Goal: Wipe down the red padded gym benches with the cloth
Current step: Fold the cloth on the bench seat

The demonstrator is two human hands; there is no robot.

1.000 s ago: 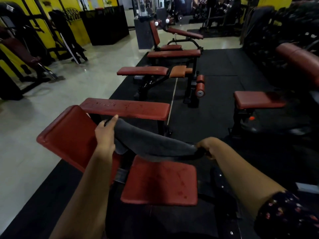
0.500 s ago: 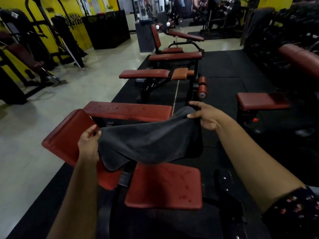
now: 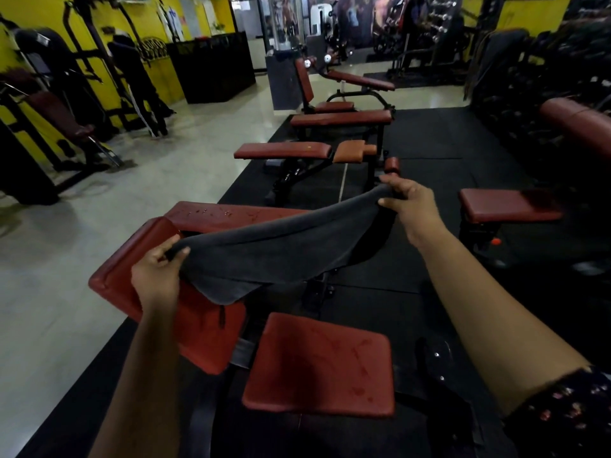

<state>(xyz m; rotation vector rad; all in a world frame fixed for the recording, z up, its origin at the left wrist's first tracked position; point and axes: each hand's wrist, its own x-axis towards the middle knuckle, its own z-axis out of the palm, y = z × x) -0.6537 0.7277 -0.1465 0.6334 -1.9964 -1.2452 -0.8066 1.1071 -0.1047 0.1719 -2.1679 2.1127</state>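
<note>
Gym mat (image 3: 429,292) | left hand (image 3: 155,276), right hand (image 3: 413,206) grips pinching cloth (image 3: 274,252) above bench (image 3: 317,365)

Left hand (image 3: 158,276) and right hand (image 3: 411,206) each pinch 1 corner of the grey cloth (image 3: 274,256), stretched between them above the red seat pad (image 3: 320,365).

A dark grey cloth (image 3: 274,256) sags, stretched in the air over the near red bench (image 3: 205,338), above its tilted backrest (image 3: 132,276), beyond its scuffed seat (image 3: 320,365).
</note>
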